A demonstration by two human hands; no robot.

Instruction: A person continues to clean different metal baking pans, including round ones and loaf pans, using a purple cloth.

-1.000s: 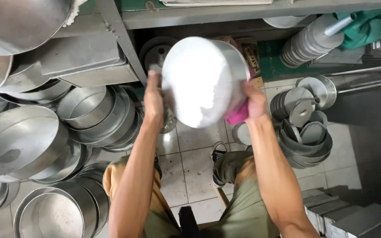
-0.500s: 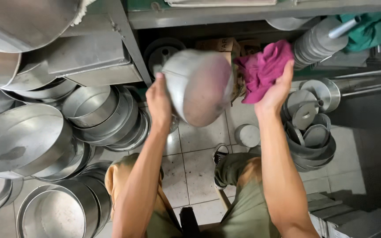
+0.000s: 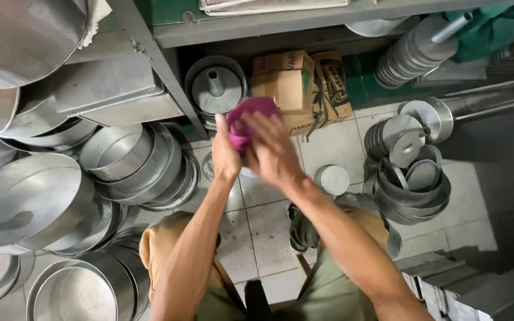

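Note:
Both my hands are raised in front of me and closed around a bunched pink cloth (image 3: 250,113). My left hand (image 3: 223,151) grips its left side from below. My right hand (image 3: 273,150) covers its right side, fingers curled over the fabric. No pan is in either hand. A curved metal rim (image 3: 391,236) shows behind my right forearm, over my knee; what it belongs to is hidden.
Stacks of round aluminium pans (image 3: 132,157) fill the left. A tube pan stack (image 3: 215,89) and a cardboard box (image 3: 292,83) sit under a metal shelf (image 3: 269,24). More tube pans and lids (image 3: 411,178) stand on the right on the tiled floor (image 3: 334,145).
The round metal pan that my left hand held up is out of my hands. My right hand brought the pink cloth left to my left hand, and both now grip it.

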